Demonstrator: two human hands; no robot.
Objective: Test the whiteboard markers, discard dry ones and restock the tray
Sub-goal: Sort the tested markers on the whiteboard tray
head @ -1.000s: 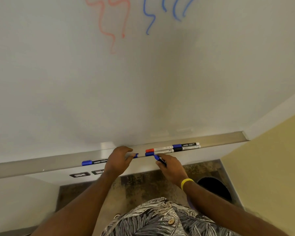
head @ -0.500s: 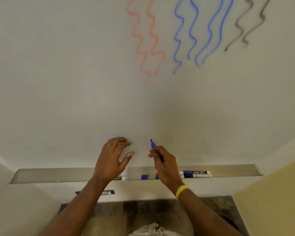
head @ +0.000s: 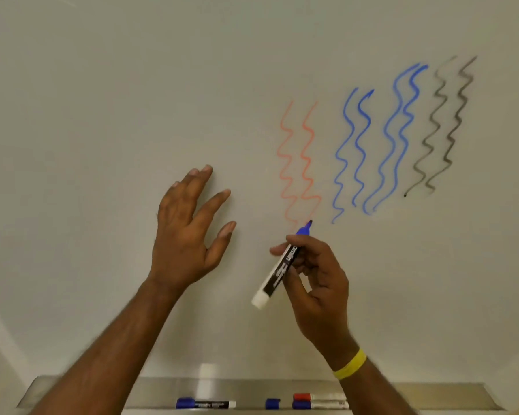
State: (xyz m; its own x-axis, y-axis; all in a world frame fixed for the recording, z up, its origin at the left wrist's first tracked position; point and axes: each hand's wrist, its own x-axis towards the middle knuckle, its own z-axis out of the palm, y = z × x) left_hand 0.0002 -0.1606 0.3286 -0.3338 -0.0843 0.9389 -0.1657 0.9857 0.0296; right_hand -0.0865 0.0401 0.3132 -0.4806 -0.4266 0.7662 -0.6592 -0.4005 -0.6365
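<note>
My right hand point(head: 318, 280) grips an uncapped blue marker point(head: 277, 272), its blue tip pointing up at the whiteboard point(head: 132, 85) just below the faint red squiggles point(head: 300, 163). My left hand point(head: 189, 223) is raised beside it with fingers spread, holding nothing, near or on the board. Below, the metal tray point(head: 102, 390) holds a blue-capped marker point(head: 206, 403), a loose blue cap point(head: 272, 403), a red-capped marker point(head: 318, 396) and another blue-capped marker point(head: 321, 404).
Blue squiggles point(head: 372, 151) and dark grey squiggles point(head: 441, 124) mark the board right of the red ones. A yellow band point(head: 350, 365) circles my right wrist. The board's left half is unmarked.
Both hands rose from the tray up the board. My right hand carried the uncapped blue marker toward the squiggles; my left hand opened wider. The view tilted upward.
</note>
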